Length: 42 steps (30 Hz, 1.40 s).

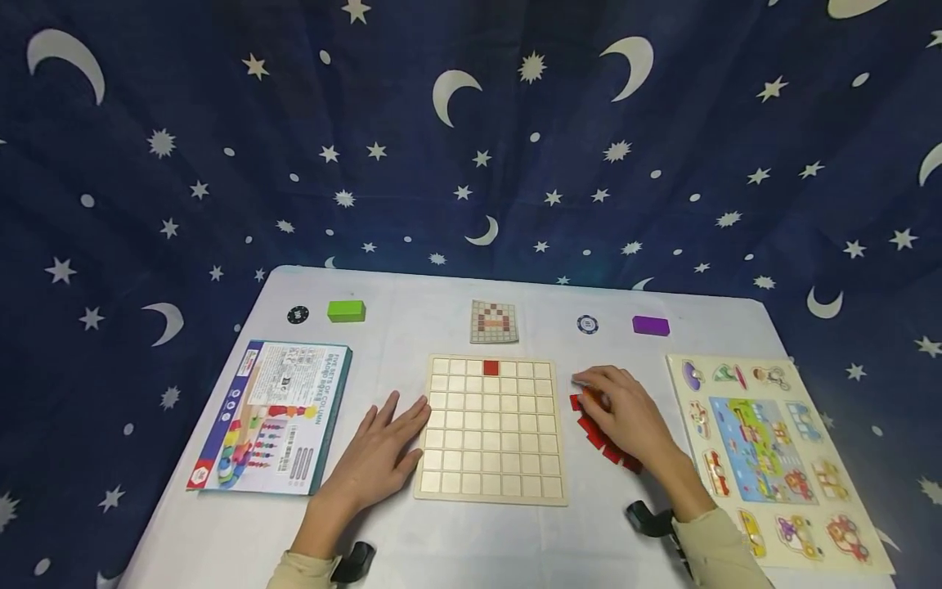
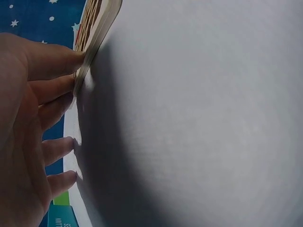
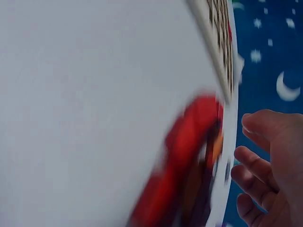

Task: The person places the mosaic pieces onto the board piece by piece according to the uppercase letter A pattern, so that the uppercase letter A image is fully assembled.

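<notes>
A wooden grid board (image 1: pixel 482 442) lies mid-table, with one red square tile (image 1: pixel 491 368) in its top row. My left hand (image 1: pixel 379 458) rests at the board's left side. In the left wrist view, thumb and some fingertips touch the board's edge (image 2: pixel 102 33), while the other fingers spread straight. To the right of the board, my right hand (image 1: pixel 629 413) hovers over a curved row of red tiles (image 1: pixel 594 431), hiding part of it. Its fingers (image 3: pixel 255 163) are loosely bent with nothing between them in the right wrist view. An orange piece (image 3: pixel 218 147) shows beside the blurred red tiles.
Behind the board lies a small pattern card (image 1: pixel 495 322). A boxed toy (image 1: pixel 294 417) is at left, a picture puzzle board (image 1: pixel 765 450) at right. Farther back are a green block (image 1: pixel 346 311), a purple block (image 1: pixel 651 325), a black chip (image 1: pixel 298 315) and a blue-white chip (image 1: pixel 587 325).
</notes>
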Each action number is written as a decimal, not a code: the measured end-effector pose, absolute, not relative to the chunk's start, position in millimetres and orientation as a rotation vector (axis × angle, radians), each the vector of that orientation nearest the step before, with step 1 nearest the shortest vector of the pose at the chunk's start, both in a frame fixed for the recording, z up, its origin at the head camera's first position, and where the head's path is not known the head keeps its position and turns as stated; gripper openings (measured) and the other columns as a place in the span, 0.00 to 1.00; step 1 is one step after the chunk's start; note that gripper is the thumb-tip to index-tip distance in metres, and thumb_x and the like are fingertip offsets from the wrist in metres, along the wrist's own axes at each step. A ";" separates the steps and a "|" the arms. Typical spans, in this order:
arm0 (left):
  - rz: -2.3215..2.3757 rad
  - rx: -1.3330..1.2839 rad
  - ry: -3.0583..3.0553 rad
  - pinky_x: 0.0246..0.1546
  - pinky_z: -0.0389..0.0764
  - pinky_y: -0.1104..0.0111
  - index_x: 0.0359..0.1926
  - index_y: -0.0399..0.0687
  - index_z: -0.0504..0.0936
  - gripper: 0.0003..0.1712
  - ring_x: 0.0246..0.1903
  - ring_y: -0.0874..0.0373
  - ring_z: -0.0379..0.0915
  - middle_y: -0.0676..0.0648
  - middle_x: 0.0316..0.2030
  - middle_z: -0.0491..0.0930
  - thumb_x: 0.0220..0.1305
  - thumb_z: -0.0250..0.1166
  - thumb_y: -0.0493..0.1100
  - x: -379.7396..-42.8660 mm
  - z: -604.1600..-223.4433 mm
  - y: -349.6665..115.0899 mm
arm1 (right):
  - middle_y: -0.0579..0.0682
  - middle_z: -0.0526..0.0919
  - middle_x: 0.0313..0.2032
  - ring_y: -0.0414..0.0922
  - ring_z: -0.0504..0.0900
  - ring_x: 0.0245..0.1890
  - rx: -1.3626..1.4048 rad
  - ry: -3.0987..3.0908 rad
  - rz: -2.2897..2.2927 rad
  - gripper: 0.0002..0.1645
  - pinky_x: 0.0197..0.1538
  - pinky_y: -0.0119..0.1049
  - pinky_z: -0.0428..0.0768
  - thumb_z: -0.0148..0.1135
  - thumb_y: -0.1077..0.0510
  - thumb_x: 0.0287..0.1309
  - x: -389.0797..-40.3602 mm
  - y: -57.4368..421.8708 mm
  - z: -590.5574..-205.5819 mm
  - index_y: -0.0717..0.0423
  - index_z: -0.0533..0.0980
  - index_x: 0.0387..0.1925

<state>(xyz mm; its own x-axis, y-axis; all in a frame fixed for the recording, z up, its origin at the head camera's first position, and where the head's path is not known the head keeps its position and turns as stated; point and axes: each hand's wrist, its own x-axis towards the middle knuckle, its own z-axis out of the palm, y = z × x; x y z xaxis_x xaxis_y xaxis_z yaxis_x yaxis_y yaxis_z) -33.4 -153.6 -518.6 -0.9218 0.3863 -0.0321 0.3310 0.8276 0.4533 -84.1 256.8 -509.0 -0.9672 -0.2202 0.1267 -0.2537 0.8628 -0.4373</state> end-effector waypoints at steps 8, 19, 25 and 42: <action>0.686 0.573 2.886 0.81 0.57 0.34 0.78 0.50 0.73 0.36 0.83 0.36 0.54 0.53 0.80 0.69 0.70 0.67 0.47 -34.2 -518.6 -154.9 | 0.57 0.85 0.46 0.50 0.78 0.41 0.047 -3.066 0.567 0.26 0.45 0.47 0.81 0.77 0.54 0.61 -60.5 313.9 -509.0 0.54 0.84 0.59; 0.696 0.563 2.879 0.81 0.56 0.34 0.78 0.51 0.73 0.36 0.83 0.36 0.53 0.53 0.80 0.69 0.70 0.68 0.47 -34.1 -519.0 -155.4 | 0.60 0.84 0.52 0.52 0.79 0.44 0.026 -3.030 0.569 0.28 0.45 0.48 0.82 0.77 0.56 0.59 -56.6 326.7 -514.9 0.55 0.83 0.61; 0.709 0.571 2.888 0.81 0.56 0.34 0.77 0.52 0.73 0.37 0.83 0.36 0.54 0.53 0.79 0.69 0.70 0.69 0.49 -34.4 -519.7 -156.6 | 0.56 0.86 0.47 0.49 0.78 0.40 0.042 -2.997 0.571 0.26 0.41 0.42 0.81 0.78 0.56 0.57 -60.4 324.8 -513.8 0.53 0.85 0.58; 0.742 0.583 2.895 0.81 0.57 0.34 0.77 0.51 0.73 0.37 0.83 0.36 0.55 0.53 0.79 0.69 0.69 0.69 0.48 -33.6 -521.5 -157.6 | 0.48 0.89 0.46 0.47 0.83 0.45 0.496 -2.883 0.692 0.18 0.50 0.48 0.84 0.75 0.53 0.62 -100.9 210.9 -513.8 0.51 0.88 0.53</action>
